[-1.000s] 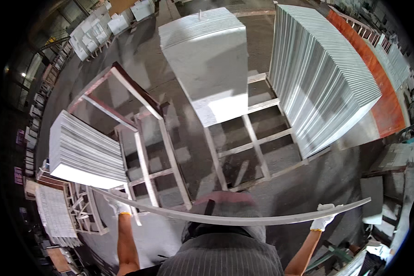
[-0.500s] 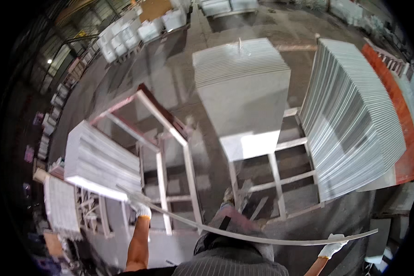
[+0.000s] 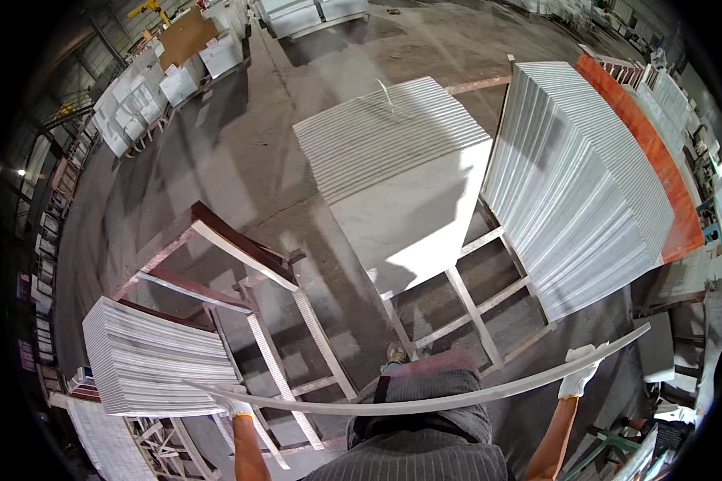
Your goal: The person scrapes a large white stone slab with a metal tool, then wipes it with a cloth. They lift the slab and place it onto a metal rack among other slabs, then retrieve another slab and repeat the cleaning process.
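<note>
Racks [image 3: 283,379] and stacks [image 3: 401,188] stand beyond held slab [image 3: 409,407].

"What's cut off?"
"Both forearms [image 3: 251,453], at the lower edge; the white blocks [image 3: 309,14], at the upper edge."
"And hidden?"
"The long slab [image 3: 377,409] covers part of the right hand [image 3: 576,382]. Purplish patches [image 3: 26,356], far left, seem too small to tell."
</note>
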`<state>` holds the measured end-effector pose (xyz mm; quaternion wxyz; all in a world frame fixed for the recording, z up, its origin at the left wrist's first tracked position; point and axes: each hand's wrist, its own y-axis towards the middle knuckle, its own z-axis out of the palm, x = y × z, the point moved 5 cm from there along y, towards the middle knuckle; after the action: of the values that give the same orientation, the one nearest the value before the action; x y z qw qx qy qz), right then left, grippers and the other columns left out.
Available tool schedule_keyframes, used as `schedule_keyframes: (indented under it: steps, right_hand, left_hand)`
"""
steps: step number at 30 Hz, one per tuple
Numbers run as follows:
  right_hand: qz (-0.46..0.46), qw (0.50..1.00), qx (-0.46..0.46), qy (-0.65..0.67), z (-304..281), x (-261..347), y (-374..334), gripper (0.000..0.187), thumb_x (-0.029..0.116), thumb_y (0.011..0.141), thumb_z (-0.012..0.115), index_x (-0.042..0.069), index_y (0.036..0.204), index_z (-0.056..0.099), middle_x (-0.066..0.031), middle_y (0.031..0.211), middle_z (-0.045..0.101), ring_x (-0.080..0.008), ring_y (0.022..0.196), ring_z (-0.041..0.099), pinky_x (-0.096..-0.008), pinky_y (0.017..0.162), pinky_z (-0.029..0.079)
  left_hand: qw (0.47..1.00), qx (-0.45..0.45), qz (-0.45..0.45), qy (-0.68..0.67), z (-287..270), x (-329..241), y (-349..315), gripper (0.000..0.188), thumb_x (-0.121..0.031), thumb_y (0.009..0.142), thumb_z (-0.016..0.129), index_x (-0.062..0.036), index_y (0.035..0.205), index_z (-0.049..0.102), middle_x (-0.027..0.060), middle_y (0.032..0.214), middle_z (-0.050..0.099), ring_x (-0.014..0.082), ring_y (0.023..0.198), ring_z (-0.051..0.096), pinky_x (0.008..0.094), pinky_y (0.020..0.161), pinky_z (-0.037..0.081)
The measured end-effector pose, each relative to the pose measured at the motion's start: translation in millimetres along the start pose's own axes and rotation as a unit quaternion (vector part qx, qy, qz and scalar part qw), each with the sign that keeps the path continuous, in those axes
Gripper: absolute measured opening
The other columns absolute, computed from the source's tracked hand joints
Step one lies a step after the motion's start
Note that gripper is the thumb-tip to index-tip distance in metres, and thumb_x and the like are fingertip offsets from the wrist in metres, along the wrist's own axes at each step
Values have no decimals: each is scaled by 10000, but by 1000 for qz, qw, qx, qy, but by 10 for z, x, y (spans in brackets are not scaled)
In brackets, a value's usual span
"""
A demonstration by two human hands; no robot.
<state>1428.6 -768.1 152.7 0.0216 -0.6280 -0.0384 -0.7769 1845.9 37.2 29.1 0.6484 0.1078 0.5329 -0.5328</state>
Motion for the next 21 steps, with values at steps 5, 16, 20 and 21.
schedule_keyframes:
  steps: [5, 16, 20, 21]
  right_hand:
    - [76, 993, -39, 81, 332, -74, -2, 528, 535, 1017, 367, 141, 676, 453, 9, 494, 366, -140, 402, 357, -308, 420, 371]
    - [-11, 999, 13, -28, 712, -186, 255, 651, 508, 1027, 355, 2, 1435, 392, -99, 1380, 482, -221, 1223, 477, -364, 1068, 358]
    - [37, 999, 27, -27, 539, -571, 493, 694, 539, 1014, 349, -11, 1437, 371, -126, 1413, 438, -254, 1255, 451, -385, 1084, 346]
    - [44, 999, 13, -24, 546, -586, 521, 698, 540, 1011, 356, -13, 1437, 366, -132, 1427, 421, -266, 1267, 442, -395, 1089, 345]
  left_hand:
    - [951, 280, -4, -130, -437, -57, 345, 469, -608, 942, 337, -178, 828, 486, 13, 797, 506, 241, 712, 532, 441, 641, 451]
    - [985, -124, 115, -26, -424, 18, -114, 541, -601, 965, 331, -125, 1184, 471, 64, 1202, 473, 258, 1094, 459, 407, 943, 373]
    - [978, -152, 141, -37, -344, -99, -389, 613, -598, 974, 329, -106, 1313, 466, 82, 1349, 462, 265, 1232, 432, 394, 1053, 344]
    - [977, -155, 141, -49, -311, -87, -466, 633, -597, 976, 329, -101, 1346, 464, 87, 1386, 459, 266, 1267, 425, 391, 1081, 337]
